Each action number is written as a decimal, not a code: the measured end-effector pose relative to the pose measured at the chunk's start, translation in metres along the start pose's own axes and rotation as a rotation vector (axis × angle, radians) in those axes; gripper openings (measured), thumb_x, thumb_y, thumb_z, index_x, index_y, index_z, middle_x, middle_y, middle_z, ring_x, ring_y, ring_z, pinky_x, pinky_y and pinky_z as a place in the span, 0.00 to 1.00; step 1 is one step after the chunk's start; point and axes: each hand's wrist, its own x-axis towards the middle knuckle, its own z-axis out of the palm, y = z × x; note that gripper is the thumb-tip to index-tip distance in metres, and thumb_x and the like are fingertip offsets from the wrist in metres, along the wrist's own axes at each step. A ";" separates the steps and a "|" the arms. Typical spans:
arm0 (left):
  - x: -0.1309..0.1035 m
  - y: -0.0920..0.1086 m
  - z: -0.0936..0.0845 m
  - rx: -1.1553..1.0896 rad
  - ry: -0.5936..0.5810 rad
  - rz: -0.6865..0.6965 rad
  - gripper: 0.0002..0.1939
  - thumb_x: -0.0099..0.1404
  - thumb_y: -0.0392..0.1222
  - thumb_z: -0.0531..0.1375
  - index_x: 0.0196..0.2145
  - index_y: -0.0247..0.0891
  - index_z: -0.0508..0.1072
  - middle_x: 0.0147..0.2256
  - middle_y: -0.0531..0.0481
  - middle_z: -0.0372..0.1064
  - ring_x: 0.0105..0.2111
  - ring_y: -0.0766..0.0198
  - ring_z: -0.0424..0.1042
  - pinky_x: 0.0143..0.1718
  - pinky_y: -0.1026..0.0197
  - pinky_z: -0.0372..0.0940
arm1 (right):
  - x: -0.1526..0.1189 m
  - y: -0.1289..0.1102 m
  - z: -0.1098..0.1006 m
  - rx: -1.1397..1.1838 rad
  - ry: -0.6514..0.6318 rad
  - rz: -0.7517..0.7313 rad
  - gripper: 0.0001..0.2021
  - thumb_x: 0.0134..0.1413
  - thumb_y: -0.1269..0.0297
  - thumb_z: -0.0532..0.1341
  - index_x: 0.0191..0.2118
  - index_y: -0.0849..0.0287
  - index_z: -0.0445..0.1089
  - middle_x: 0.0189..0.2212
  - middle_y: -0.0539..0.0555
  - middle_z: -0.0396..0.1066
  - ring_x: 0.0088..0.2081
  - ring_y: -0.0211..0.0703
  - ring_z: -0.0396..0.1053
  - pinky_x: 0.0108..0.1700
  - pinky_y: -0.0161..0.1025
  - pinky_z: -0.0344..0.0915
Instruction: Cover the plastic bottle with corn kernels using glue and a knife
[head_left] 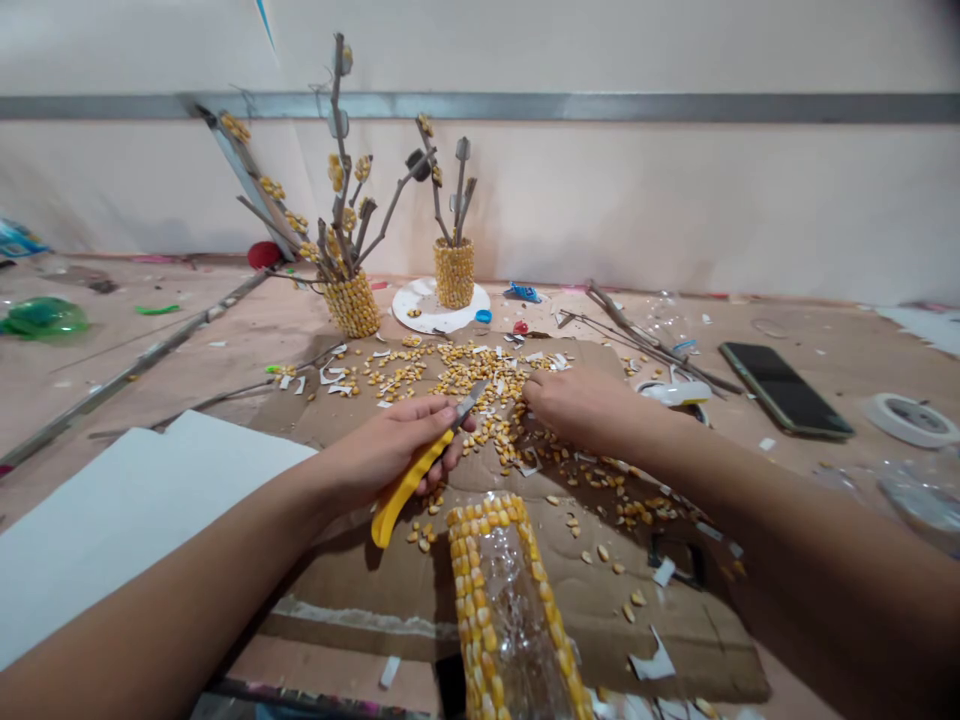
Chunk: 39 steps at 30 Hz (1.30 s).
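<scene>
My left hand (409, 445) is closed around a yellow utility knife (409, 492), its blade pointing up and away. Loose corn kernels (450, 372) lie scattered over a sheet of cardboard (360, 580). Among them, at the right side of the pile, my right hand (559, 400) has its fingers curled down; whatever they hold is hidden. Closer to me lies a clear plastic bottle (517, 600) partly covered with rows of corn kernels, with a bare transparent strip along its middle. Neither hand touches the bottle.
Two kernel-covered pots (351, 305) (454, 272) with twigs stand at the back, one on a white disc (420, 310). On the right are a phone (784, 388), a tape roll (913, 417) and white-handled scissors (679, 392). White sheets (150, 520) lie left.
</scene>
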 end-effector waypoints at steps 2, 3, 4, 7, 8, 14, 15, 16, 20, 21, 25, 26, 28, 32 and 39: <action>0.000 0.001 0.000 -0.001 0.005 -0.010 0.16 0.70 0.52 0.66 0.43 0.36 0.72 0.25 0.53 0.68 0.20 0.70 0.64 0.18 0.71 0.60 | 0.003 0.001 -0.001 0.020 0.001 0.023 0.08 0.67 0.73 0.58 0.43 0.61 0.76 0.37 0.62 0.81 0.30 0.46 0.73 0.28 0.42 0.49; 0.000 0.001 0.001 0.000 0.007 -0.014 0.15 0.70 0.51 0.65 0.43 0.36 0.72 0.25 0.53 0.68 0.20 0.71 0.64 0.18 0.71 0.60 | 0.003 0.001 -0.002 0.032 0.001 0.037 0.07 0.67 0.71 0.59 0.43 0.61 0.75 0.36 0.61 0.80 0.29 0.45 0.72 0.27 0.41 0.49; 0.000 0.002 0.001 0.002 0.010 -0.013 0.13 0.70 0.50 0.65 0.43 0.37 0.71 0.25 0.53 0.68 0.20 0.71 0.64 0.18 0.71 0.61 | 0.004 0.001 -0.004 0.044 0.000 0.050 0.06 0.66 0.70 0.60 0.43 0.61 0.75 0.35 0.61 0.80 0.28 0.45 0.71 0.27 0.41 0.49; 0.001 0.002 0.002 0.003 0.027 -0.001 0.10 0.70 0.46 0.64 0.44 0.40 0.69 0.26 0.53 0.70 0.19 0.70 0.66 0.18 0.71 0.63 | 0.001 0.000 -0.006 0.112 0.034 0.060 0.04 0.65 0.68 0.61 0.41 0.59 0.73 0.31 0.57 0.79 0.28 0.43 0.70 0.29 0.39 0.53; 0.001 0.002 0.003 0.001 0.036 0.002 0.10 0.70 0.44 0.63 0.44 0.40 0.68 0.27 0.53 0.71 0.19 0.69 0.67 0.18 0.70 0.63 | 0.000 -0.001 -0.006 0.177 0.089 0.043 0.03 0.64 0.68 0.61 0.40 0.59 0.73 0.31 0.55 0.79 0.29 0.42 0.70 0.30 0.38 0.56; 0.000 -0.001 0.005 -0.040 0.044 0.039 0.12 0.69 0.46 0.65 0.44 0.42 0.66 0.26 0.55 0.71 0.19 0.69 0.69 0.18 0.70 0.67 | -0.007 -0.018 0.007 0.708 0.603 -0.132 0.03 0.60 0.70 0.62 0.34 0.57 0.73 0.27 0.49 0.75 0.28 0.36 0.68 0.33 0.35 0.65; 0.000 -0.002 0.006 -0.043 0.040 0.044 0.13 0.69 0.47 0.65 0.42 0.42 0.66 0.26 0.55 0.71 0.19 0.69 0.69 0.18 0.69 0.67 | -0.008 -0.022 0.007 0.764 0.647 -0.139 0.03 0.60 0.70 0.63 0.35 0.57 0.73 0.27 0.48 0.75 0.27 0.36 0.69 0.32 0.34 0.66; 0.000 -0.002 0.006 -0.040 0.039 0.045 0.13 0.70 0.49 0.65 0.41 0.42 0.65 0.25 0.55 0.71 0.18 0.69 0.69 0.18 0.69 0.67 | -0.008 -0.026 0.006 0.813 0.677 -0.138 0.02 0.59 0.70 0.64 0.35 0.57 0.74 0.28 0.48 0.76 0.27 0.36 0.69 0.32 0.34 0.67; 0.001 -0.004 0.008 0.013 0.031 0.042 0.15 0.73 0.54 0.62 0.39 0.42 0.64 0.24 0.53 0.72 0.18 0.67 0.71 0.18 0.68 0.67 | -0.010 -0.041 0.003 0.955 0.765 -0.107 0.04 0.60 0.72 0.65 0.36 0.57 0.75 0.31 0.50 0.79 0.30 0.37 0.74 0.32 0.35 0.71; 0.001 -0.005 0.008 0.021 0.026 0.045 0.15 0.73 0.54 0.62 0.39 0.42 0.64 0.24 0.53 0.73 0.18 0.66 0.72 0.18 0.67 0.67 | -0.010 -0.044 0.004 0.958 0.812 -0.111 0.04 0.60 0.73 0.65 0.35 0.57 0.75 0.31 0.51 0.80 0.30 0.37 0.75 0.32 0.35 0.72; 0.001 -0.008 0.010 0.016 0.002 0.058 0.12 0.75 0.50 0.60 0.39 0.41 0.64 0.24 0.53 0.73 0.20 0.66 0.72 0.22 0.68 0.66 | -0.006 -0.050 0.011 0.882 0.966 -0.149 0.06 0.60 0.73 0.66 0.33 0.55 0.73 0.31 0.51 0.80 0.31 0.38 0.77 0.35 0.37 0.74; 0.001 -0.008 0.011 0.013 -0.007 0.060 0.11 0.75 0.49 0.60 0.39 0.41 0.64 0.24 0.53 0.73 0.20 0.67 0.72 0.23 0.68 0.66 | -0.006 -0.051 0.013 0.864 0.977 -0.152 0.07 0.60 0.73 0.66 0.33 0.55 0.72 0.31 0.51 0.80 0.32 0.39 0.78 0.35 0.37 0.75; 0.000 -0.009 0.011 0.014 -0.022 0.062 0.10 0.75 0.48 0.59 0.40 0.41 0.64 0.24 0.53 0.74 0.21 0.68 0.72 0.25 0.67 0.67 | -0.004 -0.053 0.015 0.830 0.987 -0.148 0.07 0.60 0.73 0.66 0.33 0.55 0.72 0.32 0.51 0.81 0.32 0.40 0.78 0.36 0.38 0.75; -0.001 -0.008 0.010 0.022 -0.036 0.053 0.11 0.74 0.49 0.61 0.41 0.40 0.65 0.25 0.52 0.75 0.21 0.67 0.73 0.26 0.65 0.69 | -0.003 -0.055 0.015 0.761 1.025 -0.160 0.07 0.61 0.73 0.64 0.33 0.54 0.70 0.31 0.51 0.81 0.32 0.40 0.78 0.36 0.38 0.75; 0.000 -0.009 0.010 0.008 -0.048 0.058 0.15 0.72 0.53 0.63 0.41 0.41 0.65 0.25 0.53 0.75 0.22 0.66 0.73 0.25 0.66 0.67 | -0.003 -0.057 0.015 0.700 1.058 -0.166 0.08 0.62 0.73 0.64 0.33 0.54 0.69 0.31 0.51 0.80 0.31 0.40 0.77 0.34 0.38 0.74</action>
